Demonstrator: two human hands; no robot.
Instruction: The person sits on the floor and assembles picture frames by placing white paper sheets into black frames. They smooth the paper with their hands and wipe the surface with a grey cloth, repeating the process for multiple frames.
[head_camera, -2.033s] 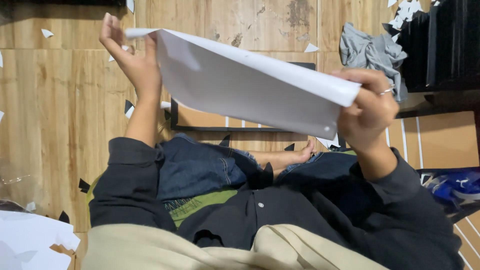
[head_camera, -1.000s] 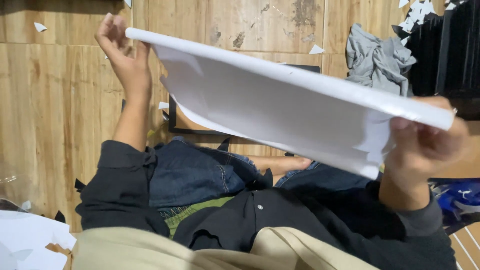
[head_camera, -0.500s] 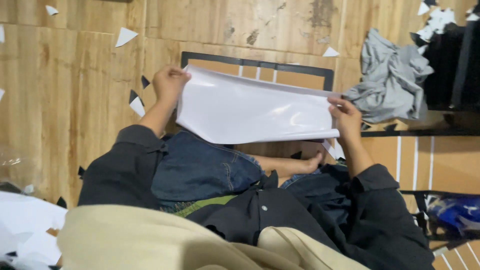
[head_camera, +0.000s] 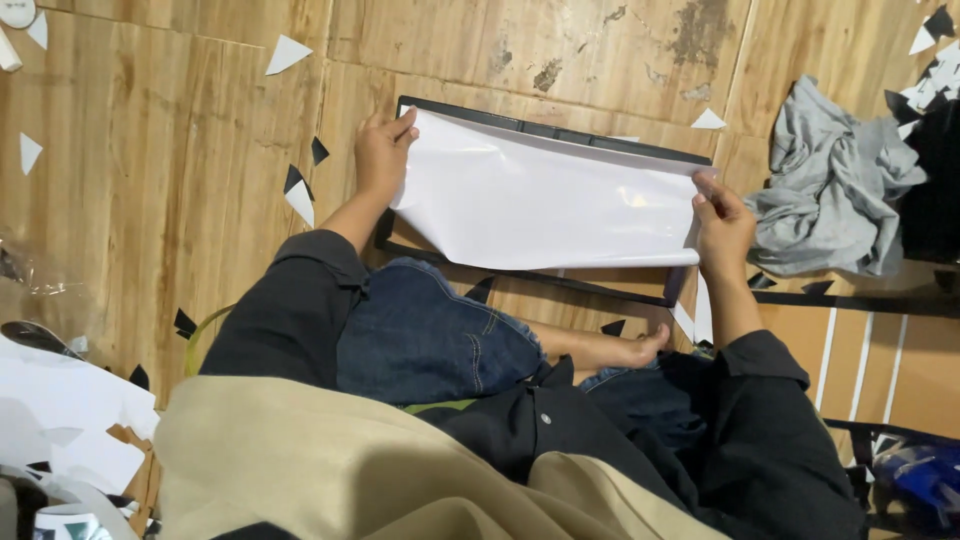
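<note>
Person is sitting cross-legged on a wooden floor (head_camera: 150, 180), looking down at both hands. Left hand (head_camera: 380, 155) is pinching the upper left corner of a glossy white sheet (head_camera: 545, 200), fingers closed on its edge. Right hand (head_camera: 722, 228) is gripping the right edge of the same sheet, thumb on top, fingers curled behind it.

The sheet is lying over a black rectangular frame (head_camera: 560, 135) that is resting flat on the floor in front of the knees. The sheet's top edge is sitting just inside the frame's far rail; its near edge is curling up, and the frame's brown backing (head_camera: 610, 280) is showing below it. The near rail is running just past the denim knee (head_camera: 430, 335).

A bare foot (head_camera: 610, 350) is poking out between the legs, near the frame's near rail. Dark sleeves are covering both forearms. A beige garment (head_camera: 330, 460) is filling the bottom of the view.

A crumpled grey cloth (head_camera: 830, 200) is lying just to the right of the right hand, not touching it. Small white and black triangular paper offcuts (head_camera: 285, 55) are lying scattered on the floor, several left of the left hand. Larger white paper scraps (head_camera: 50, 400) are lying at the lower left, well apart from the frame.
</note>
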